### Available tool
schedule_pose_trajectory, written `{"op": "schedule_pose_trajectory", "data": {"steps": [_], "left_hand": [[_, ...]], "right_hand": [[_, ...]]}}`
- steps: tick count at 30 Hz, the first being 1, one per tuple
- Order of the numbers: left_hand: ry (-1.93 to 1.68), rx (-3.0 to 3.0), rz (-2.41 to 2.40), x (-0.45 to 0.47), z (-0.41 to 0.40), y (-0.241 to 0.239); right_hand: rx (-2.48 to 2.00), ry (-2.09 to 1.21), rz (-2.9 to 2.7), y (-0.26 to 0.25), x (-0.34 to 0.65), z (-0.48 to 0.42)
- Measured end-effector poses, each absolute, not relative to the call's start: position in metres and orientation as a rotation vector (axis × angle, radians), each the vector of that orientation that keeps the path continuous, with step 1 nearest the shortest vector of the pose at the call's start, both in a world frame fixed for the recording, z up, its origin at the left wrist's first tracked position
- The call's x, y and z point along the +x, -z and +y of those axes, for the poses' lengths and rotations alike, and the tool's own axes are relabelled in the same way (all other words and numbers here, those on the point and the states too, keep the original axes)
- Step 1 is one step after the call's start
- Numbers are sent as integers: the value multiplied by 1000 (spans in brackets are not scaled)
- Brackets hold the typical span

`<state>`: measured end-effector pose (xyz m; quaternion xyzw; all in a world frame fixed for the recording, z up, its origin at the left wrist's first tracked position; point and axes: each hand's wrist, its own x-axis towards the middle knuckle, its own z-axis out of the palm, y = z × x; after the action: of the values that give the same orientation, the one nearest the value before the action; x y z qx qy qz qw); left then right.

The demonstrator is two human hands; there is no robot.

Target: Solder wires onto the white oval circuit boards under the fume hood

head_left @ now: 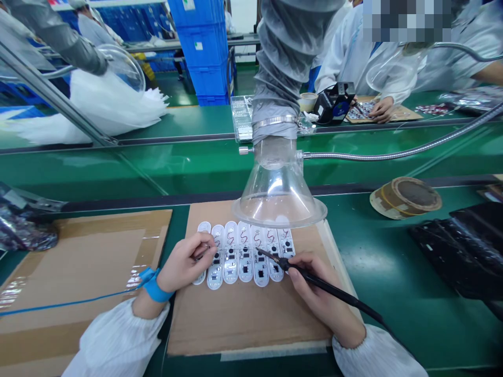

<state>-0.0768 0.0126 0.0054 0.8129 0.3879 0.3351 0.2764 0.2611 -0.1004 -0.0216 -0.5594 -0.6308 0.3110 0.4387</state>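
Note:
Several white oblong circuit boards (230, 262) lie side by side in a row on a brown cardboard sheet (251, 314). They carry dark chips and short red wires. In my right hand (320, 288) is a black soldering iron (326, 285), its tip over a board right of the row's middle. My left hand (190, 262), a blue wrist strap (155, 287) round its wrist, is pinched over the left end of the row. A thin solder wire (236, 248) runs from its fingers toward the iron's tip. Whether tip and wire touch a board I cannot tell.
A clear funnel-shaped fume hood (279, 193) hangs just above the boards' far ends. Cardboard (98, 272) lies left; a round brown container (406, 198) and black bags (459, 251) lie right. Across the green divider, a co-worker's hand (382, 109) works at another board.

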Motion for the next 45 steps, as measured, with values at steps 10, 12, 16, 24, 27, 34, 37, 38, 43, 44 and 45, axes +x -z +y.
{"op": "schedule_pose_trajectory", "data": {"steps": [10,12,16,24,27,34,37,38,43,44,45], "left_hand": [[-847,2184,1069,-71,11,-5],[-857,2181,1082,-74,12,-5],[-941,2184,1088,-80,15,-4],[-995,2171,1095,-83,19,-4],[-979,2139,1113,-83,20,-4],[-902,2109,1129,-83,20,-4],[-893,2102,1127,-83,20,-5],[-895,2100,1125,-83,21,-6],[-882,2117,1104,-82,21,-7],[-876,2122,1103,-82,21,-6],[-873,2126,1105,-81,21,-6]], "right_hand": [[-1414,-814,-1542,22,260,-100],[-1418,-819,-1530,21,260,-100],[-1373,-749,-1445,16,261,-101],[-1352,-640,-1387,2,243,-95],[-1396,-596,-1441,8,233,-93],[-1443,-566,-1514,19,231,-91],[-1444,-561,-1549,19,231,-89],[-1441,-562,-1565,18,231,-88],[-1430,-572,-1607,16,230,-86],[-1423,-565,-1612,15,230,-86],[-1417,-560,-1617,14,230,-86]]}}
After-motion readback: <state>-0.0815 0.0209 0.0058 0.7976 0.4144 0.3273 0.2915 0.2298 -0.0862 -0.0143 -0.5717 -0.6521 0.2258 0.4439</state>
